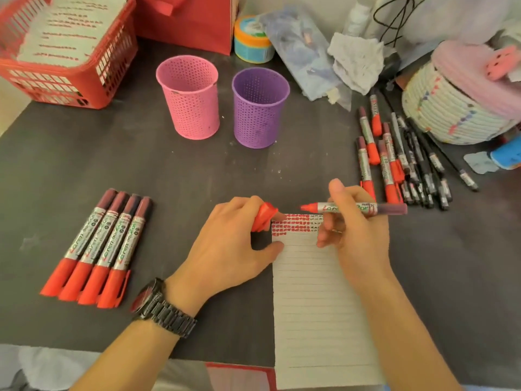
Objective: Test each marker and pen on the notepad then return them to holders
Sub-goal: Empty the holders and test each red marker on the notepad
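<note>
Centre frame, an uncapped marker (352,208) is gripped level by the curled fingers of the right hand (358,235) over the top of the notepad (315,306), its tip pointed at a red cap (263,217) pinched in the fingers of the left hand (234,249) at the pad's upper left corner.

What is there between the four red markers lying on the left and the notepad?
The left hand, pinching a red cap, and its wrist with a black watch lie there above bare dark table, seen in the head view.
</note>
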The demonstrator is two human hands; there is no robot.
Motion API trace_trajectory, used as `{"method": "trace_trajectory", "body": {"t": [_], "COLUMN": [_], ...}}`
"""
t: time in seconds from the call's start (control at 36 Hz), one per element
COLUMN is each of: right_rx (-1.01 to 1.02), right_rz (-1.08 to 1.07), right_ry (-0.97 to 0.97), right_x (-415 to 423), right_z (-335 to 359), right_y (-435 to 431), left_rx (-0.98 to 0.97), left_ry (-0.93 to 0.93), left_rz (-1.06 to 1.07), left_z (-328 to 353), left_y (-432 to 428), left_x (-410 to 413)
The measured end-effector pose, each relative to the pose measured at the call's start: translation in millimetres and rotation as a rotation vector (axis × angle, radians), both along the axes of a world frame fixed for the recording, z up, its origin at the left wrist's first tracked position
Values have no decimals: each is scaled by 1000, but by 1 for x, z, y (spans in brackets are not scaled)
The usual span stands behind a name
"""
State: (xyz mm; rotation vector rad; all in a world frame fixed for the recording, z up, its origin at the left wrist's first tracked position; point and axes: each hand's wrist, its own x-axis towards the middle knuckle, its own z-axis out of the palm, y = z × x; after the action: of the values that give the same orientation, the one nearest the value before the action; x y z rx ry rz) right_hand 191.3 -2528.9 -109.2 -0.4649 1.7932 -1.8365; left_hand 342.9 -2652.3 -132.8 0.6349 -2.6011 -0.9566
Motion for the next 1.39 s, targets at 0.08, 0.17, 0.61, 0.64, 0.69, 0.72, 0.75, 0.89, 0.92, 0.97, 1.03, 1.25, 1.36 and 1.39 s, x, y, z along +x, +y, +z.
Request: {"method": "trace_trajectory", "body": {"t": [0.08,0.17,0.61,0.64,0.69,0.72,0.75,0.89,0.92,0.97,1.03,1.25,1.36,1.39], "right_rx": [71,120,164,167,175,181,185,194,193,193,203,207,196,195], "right_rz": [-34,-73,-94,-93,-89,-90,-94,-92,-92,-90,-84,-79,-88,-87], "right_ry": [196,322,379,382,385,385,385,388,388,391,401,414,405,404], "right_x": [7,9,10,10,10,11,11,11,11,11,11,11,12,12], "right_z": [-12,-20,-24,-24,-24,-23,-23,-23,-23,-23,-23,-22,-22,-22], "right_y": [-2,-1,-2,-2,-2,-2,-3,-4,-4,-4,-4,-3,-4,-4], "left_rx": [8,27,40,39,36,37,39,50,49,47,46,42,41,42], "left_ry": [-7,-7,-32,-34,-44,-53,-61,-82,-82,-85,-92,-96,-98,-98], "left_rz": [22,31,44,46,46,47,49,53,52,51,51,46,46,45], "left_z": [-1,-1,1,1,1,1,1,1,1,1,1,1,1,1], "left_y": [-1,-2,-3,-3,-3,-3,-3,-4,-4,-4,-4,-4,-4,-4], "left_x": [0,-1,-2,-2,-2,-2,-2,-1,-1,-1,-1,-1,-1,-1]}}
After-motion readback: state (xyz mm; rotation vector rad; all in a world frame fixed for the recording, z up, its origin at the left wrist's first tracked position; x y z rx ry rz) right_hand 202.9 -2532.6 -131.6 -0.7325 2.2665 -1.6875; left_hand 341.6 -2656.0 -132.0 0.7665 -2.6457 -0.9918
